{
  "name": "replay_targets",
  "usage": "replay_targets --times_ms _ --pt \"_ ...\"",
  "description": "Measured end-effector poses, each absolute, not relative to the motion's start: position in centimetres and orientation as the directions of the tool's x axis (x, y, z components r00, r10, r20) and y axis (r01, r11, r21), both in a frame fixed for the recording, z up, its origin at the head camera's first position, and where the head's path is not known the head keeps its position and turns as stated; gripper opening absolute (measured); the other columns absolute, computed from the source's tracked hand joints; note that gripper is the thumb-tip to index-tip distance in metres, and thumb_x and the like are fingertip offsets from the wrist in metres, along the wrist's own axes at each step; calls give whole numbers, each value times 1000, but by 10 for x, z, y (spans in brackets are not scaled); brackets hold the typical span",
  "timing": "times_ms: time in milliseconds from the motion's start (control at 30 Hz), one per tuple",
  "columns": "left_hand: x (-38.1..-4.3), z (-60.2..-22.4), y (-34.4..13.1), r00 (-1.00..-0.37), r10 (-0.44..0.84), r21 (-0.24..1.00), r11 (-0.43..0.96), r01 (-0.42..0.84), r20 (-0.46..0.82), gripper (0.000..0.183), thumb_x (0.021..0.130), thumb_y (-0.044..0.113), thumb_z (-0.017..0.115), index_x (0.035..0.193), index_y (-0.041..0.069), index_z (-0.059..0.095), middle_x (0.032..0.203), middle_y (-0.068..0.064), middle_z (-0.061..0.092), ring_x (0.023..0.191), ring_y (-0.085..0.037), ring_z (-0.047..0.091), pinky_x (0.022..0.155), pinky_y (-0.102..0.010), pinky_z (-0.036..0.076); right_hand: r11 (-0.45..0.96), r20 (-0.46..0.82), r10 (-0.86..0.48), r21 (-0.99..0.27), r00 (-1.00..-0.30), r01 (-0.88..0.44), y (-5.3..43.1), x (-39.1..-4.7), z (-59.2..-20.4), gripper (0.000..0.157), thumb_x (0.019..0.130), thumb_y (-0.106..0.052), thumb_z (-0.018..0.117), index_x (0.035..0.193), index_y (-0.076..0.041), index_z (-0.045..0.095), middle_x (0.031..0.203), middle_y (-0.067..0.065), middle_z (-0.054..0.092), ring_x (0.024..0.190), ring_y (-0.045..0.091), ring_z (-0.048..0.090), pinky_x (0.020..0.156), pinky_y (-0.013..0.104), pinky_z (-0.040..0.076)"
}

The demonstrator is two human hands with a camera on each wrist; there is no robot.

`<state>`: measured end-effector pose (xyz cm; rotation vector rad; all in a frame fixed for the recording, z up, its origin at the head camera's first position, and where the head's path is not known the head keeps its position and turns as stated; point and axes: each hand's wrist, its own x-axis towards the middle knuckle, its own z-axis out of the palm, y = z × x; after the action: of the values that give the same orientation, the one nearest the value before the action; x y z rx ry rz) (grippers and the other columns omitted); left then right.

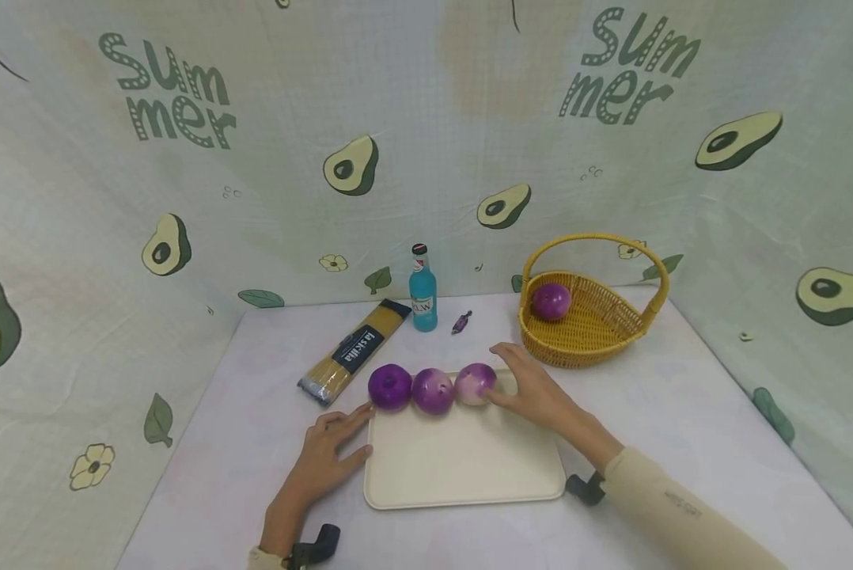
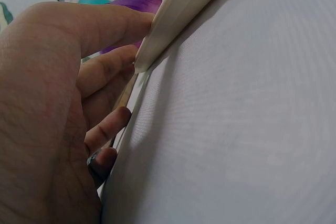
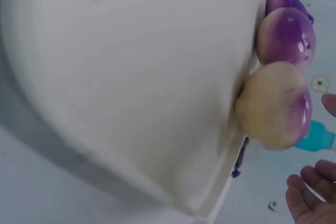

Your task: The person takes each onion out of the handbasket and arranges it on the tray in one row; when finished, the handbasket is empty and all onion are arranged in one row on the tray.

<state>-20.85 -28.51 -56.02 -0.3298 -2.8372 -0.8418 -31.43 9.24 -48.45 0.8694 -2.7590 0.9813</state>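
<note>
Left hand (image 1: 324, 459) loosely splayed against the tray (image 1: 462, 463), right hand (image 1: 538, 393) spread wide beside the palest onion (image 1: 474, 385)

Tray (image 1: 462, 467), basket (image 1: 576, 355), bottle (image 1: 422, 297) on table (image 1: 255, 396)

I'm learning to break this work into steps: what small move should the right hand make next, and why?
Probably reach the right hand across to the purple onion in the basket: three onions already line the far edge of the tray, this one lies apart from them, and that hand is spread, holding nothing.
</note>
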Motion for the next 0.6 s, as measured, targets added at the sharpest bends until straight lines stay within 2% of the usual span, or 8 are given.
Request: replay_targets --times_ms 333,600 --pt "-209 -564 -285 -963 149 506 827 246 225 59 90 42 69 146 30 54 151 11 48 125 -24 43 98 -52 32 671 296 -457 -504 -839 -544 113 -329 -475 70 89 -26 78 145 -1 45 148 22 45 137 41 40 110 56 34" --pt "-209 -562 -285 -964 150 508 826 245 221 59 90 41 70 146 29 54 151 11 48 125 -24 43 97 -51 33 692 277 -436 -505 -856 -516 128 -345 -470 65 93 -23 73 145 3 43 144 22 44 132 40 45 107 54 39"
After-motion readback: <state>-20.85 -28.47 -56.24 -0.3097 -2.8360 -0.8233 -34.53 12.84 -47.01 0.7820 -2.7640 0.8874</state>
